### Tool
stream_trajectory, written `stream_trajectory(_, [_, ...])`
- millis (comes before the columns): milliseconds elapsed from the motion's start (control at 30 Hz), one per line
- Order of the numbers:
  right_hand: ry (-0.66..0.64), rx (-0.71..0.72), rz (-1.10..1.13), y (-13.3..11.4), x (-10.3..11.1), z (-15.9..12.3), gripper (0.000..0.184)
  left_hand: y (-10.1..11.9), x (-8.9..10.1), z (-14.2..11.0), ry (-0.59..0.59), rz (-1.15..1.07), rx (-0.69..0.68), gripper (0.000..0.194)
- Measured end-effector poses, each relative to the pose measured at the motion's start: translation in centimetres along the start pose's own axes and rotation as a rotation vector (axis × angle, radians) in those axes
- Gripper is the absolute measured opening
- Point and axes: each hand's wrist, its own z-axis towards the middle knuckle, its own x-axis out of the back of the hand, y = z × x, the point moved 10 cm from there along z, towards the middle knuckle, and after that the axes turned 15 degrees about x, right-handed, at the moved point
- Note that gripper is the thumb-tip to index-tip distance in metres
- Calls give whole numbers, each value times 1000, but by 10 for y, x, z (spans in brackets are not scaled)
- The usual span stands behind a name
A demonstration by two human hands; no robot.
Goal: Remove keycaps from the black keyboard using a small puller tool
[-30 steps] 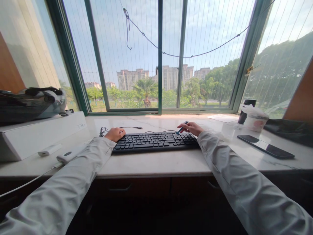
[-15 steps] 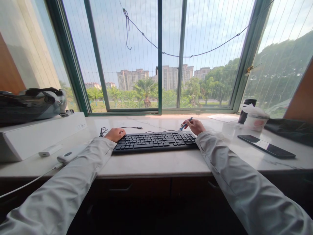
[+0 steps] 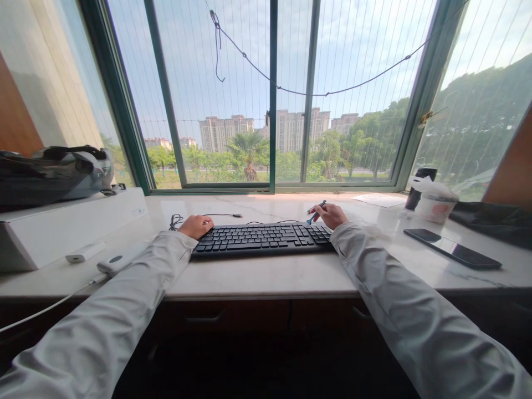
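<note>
The full-size black plastic keyboard lies flat on the white, grey-veined stone-look tabletop, in front of the green-framed window, with its long side roughly parallel to the tabletop's front edge. The left hand rests at the far left corner of the keyboard, fingers curled together; whether they clamp the housing or only lie on it cannot be told. The right hand is closed in a fingertip grip on a slim blue brush-like tool with a pale, flared tip. The tool slants: its upper end projects above the fingers, and its tip points down and to the left at the rear of the keyboard, near the number-pad section. Contact between tip and keys cannot be confirmed. A thin black cable with a small plug lies behind the keyboard, beyond the left hand. A long white box and a white rounded device with a dark oval spot occupy the left side. A dark, flat rectangular phone lies to the right, in front of a pale cup in a translucent bag
</note>
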Motion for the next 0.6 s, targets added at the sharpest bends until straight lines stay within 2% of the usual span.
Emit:
stream_trajectory(100, [29,-5,47,0,-1,2,43,0,0,-1,-2,0,2,39])
stream_trajectory(233, [-93,62,191,-9,-28,4,49,1,1,-1,2,-7,-1,39])
stream_trajectory(333, [-160,68,181,-10,-40,2,46,0,2,-1,8,-22,-1,38])
stream_trajectory(600, [-6,-26,-27,1,-13,-2,34,-1,0,0,2,-2,0,39])
